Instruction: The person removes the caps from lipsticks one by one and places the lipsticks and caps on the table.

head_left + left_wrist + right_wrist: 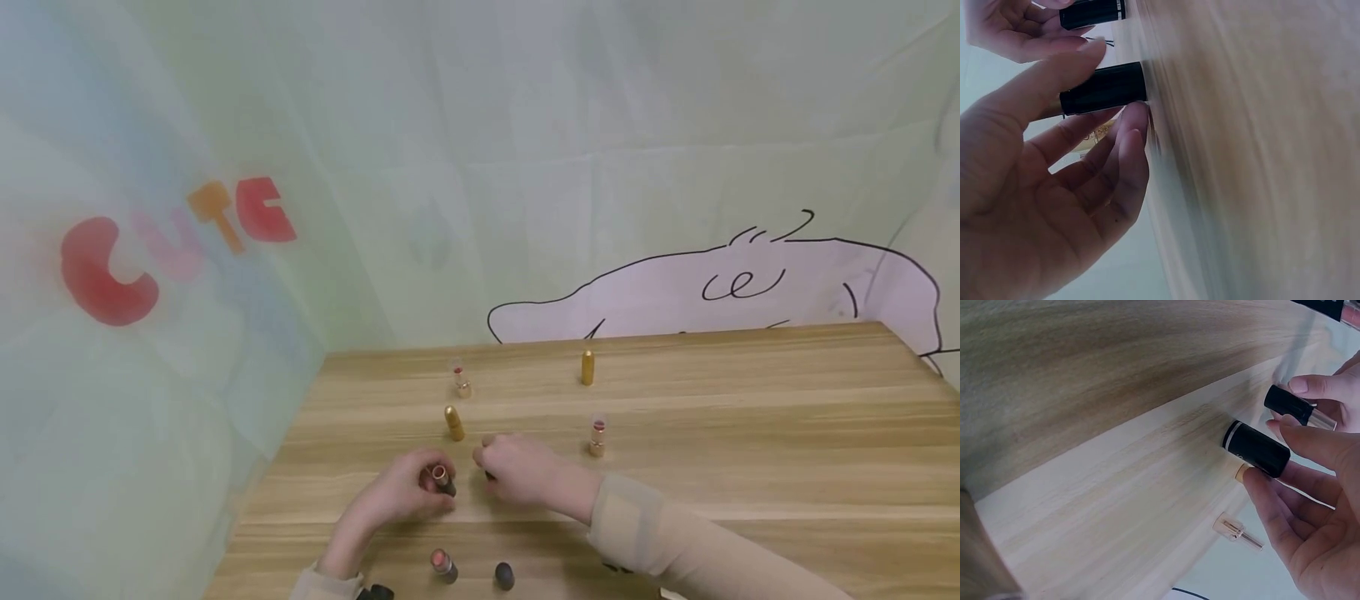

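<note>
My left hand (405, 487) grips an uncapped lipstick (1105, 89) by its black base, thumb on one side and fingers on the other. A copper-coloured inner tube shows at its top in the head view. My right hand (521, 469) pinches a black lipstick cap (1256, 449) with a silver band at one end, close over the table. The two hands are side by side with a small gap between them. Just beyond them, a gold bullet-shaped lipstick (454, 423) stands on the table.
Near the front of the wooden table (787, 417) stand an open pink lipstick (444, 567) and a dark cap (505, 576). Farther back are a clear-capped lipstick (462, 383) and a gold one (587, 368). Another clear-capped lipstick (597, 438) stands beyond my right wrist.
</note>
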Motion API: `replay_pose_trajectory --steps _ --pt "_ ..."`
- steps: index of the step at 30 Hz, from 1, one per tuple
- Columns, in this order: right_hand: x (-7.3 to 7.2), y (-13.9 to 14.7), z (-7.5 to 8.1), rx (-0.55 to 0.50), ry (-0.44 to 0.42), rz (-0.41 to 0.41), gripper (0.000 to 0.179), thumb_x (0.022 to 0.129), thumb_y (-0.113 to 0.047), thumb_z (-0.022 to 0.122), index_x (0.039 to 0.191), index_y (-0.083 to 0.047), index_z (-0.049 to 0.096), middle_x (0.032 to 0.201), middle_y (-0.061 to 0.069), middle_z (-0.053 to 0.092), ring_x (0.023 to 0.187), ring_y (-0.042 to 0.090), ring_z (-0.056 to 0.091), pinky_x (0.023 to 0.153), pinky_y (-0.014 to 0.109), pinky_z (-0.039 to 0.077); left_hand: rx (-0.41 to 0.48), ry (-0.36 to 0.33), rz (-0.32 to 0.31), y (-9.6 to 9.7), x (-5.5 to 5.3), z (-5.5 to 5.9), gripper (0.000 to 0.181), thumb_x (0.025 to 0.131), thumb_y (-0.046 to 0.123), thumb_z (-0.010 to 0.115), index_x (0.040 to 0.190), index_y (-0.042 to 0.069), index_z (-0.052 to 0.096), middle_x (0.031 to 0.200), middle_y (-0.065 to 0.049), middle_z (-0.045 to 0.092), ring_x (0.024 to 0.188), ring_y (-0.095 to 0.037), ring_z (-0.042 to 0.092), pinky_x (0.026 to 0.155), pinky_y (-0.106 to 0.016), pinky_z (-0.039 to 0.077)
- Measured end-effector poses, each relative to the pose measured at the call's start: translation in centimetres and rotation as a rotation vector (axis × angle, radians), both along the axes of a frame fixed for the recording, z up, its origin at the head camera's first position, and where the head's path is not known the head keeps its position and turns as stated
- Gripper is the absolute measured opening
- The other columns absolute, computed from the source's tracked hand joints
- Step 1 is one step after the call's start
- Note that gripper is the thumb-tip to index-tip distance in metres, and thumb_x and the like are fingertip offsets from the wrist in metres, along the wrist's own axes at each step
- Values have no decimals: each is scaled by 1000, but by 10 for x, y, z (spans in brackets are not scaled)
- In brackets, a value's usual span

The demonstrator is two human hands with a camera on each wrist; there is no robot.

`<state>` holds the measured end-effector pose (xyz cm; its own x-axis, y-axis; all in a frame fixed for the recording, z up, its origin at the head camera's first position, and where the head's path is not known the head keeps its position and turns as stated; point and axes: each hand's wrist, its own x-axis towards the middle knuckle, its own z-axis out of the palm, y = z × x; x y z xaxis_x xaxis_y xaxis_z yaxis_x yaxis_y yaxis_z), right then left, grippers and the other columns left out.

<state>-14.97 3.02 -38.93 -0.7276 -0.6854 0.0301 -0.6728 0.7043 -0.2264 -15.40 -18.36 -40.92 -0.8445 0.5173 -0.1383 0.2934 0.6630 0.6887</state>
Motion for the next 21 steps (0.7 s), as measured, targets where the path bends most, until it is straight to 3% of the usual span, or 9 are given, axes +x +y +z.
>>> replay_pose_trajectory --steps 12,21 --pt "0 1 3 -9 132 -28 27 89 -40 64 89 -13 69 81 -4 61 70 6 48 56 17 39 15 36 16 0 5 2 45 72 24 83 108 5 64 97 -4 64 77 -11 58 64 -19 46" --pt "0 0 8 -2 187 -50 26 90 -42 62 91 -17 69 90 -5 66 78 9 54 67 23 45 55 85 139 2 11 6 43 78 28 78 112 6 64 103 -7 67 93 -19 62 73 -27 52"
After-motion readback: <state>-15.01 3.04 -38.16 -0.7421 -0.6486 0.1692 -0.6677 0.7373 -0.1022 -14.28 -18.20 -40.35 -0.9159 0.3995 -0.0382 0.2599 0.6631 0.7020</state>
